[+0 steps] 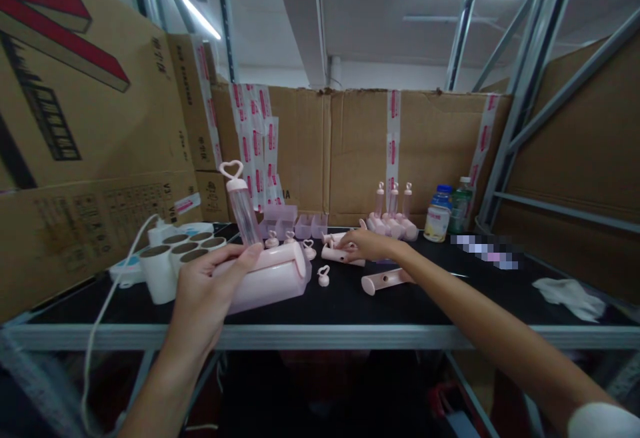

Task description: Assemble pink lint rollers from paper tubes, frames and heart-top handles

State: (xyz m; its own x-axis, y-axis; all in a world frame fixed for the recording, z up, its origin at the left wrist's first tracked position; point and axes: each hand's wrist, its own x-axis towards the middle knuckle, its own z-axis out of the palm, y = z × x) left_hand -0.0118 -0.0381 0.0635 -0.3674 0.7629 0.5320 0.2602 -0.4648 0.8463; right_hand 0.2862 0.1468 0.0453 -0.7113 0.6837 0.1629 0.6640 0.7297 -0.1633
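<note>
My left hand (215,285) is closed around a pale pink plastic body (275,281) with a rounded lid, held over the table's front. From it a clear tube (245,215) with a heart-shaped loop on its cap rises, tilted left. My right hand (363,245) reaches forward, its fingers curled onto a pink half-round piece (333,255) with a small hole. Another such piece (385,281) lies nearer, below my right forearm. Between my hands stand several small pink heart-loop caps, one cap (324,277) closest to me.
White cardboard rolls (159,275) and a white cable (113,291) are at the left. Lilac trays (280,218) stand behind. Finished-looking pink units (393,225) with upright tubes, bottles (439,215) and a white cloth (570,297) are to the right. Cardboard walls (350,151) enclose the black tabletop.
</note>
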